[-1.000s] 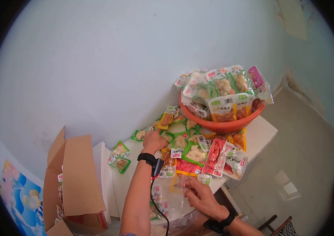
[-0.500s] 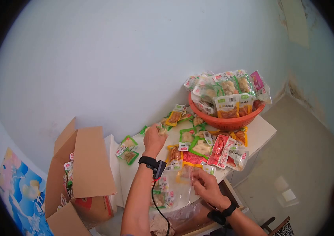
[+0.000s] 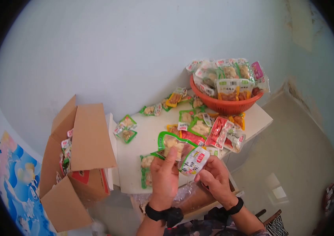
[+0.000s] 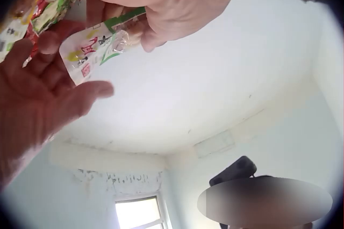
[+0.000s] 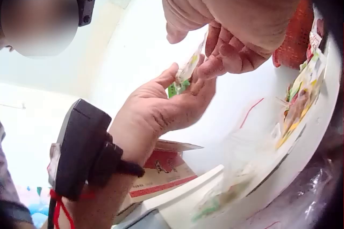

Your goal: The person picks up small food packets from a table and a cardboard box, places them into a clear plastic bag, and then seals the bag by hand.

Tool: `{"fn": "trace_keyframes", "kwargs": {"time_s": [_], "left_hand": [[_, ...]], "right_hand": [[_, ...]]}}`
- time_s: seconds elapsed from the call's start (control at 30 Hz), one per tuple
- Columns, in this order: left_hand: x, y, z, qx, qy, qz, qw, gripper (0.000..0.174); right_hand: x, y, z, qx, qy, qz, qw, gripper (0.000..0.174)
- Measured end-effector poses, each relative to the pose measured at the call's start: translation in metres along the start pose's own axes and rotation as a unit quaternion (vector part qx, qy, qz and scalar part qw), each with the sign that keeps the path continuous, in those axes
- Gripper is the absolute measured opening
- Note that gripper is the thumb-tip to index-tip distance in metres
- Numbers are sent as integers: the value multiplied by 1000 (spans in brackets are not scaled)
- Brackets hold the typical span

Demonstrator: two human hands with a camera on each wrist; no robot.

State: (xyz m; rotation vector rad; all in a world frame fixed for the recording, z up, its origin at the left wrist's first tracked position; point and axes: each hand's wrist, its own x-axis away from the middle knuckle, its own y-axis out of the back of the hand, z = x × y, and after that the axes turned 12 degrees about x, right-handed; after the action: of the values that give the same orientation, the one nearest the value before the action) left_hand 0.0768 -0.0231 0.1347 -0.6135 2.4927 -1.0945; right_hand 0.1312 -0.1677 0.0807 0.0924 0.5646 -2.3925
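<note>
My left hand (image 3: 165,183) grips a green-edged packet (image 3: 194,159) of pale food, its thumb across the front. At the packet's white printed end is my right hand (image 3: 217,181). The left wrist view shows the right hand's (image 4: 40,97) fingers behind the white end (image 4: 80,54), its thumb standing apart. In the right wrist view the left hand (image 5: 169,103) holds the packet from below, with the right hand (image 5: 236,19) above. Green-edged, yellow and red packets (image 3: 217,131) lie on the white table (image 3: 135,151) beyond the hands.
A heaped orange basket (image 3: 226,105) stands at the table's back right. To the left is an opened cardboard box (image 3: 92,137) with packets inside. Clear plastic (image 3: 184,194) lies in an open drawer near my body. A woven-topped stool (image 3: 275,226) is at lower right.
My left hand has come back from the table's rear with a packet. My right hand has let go of the clear bag and moved to the packet's printed end.
</note>
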Motion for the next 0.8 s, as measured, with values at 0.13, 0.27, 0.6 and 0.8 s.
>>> {"fn": "trace_keyframes", "kwargs": {"time_s": [0.13, 0.27, 0.6, 0.8], "left_hand": [[32, 4, 30, 6, 5, -26, 1000, 28], [45, 18, 38, -8, 40, -44, 998, 32], [68, 43, 15, -417, -205, -81, 881, 36], [60, 53, 21, -674, -303, -11, 674, 50]], "right_hand": [[12, -7, -10, 34, 16, -92, 995, 26], [21, 5, -11, 67, -49, -94, 992, 22], [29, 34, -25, 110, -18, -129, 985, 18], [35, 62, -25, 100, -28, -208, 973, 16]]}}
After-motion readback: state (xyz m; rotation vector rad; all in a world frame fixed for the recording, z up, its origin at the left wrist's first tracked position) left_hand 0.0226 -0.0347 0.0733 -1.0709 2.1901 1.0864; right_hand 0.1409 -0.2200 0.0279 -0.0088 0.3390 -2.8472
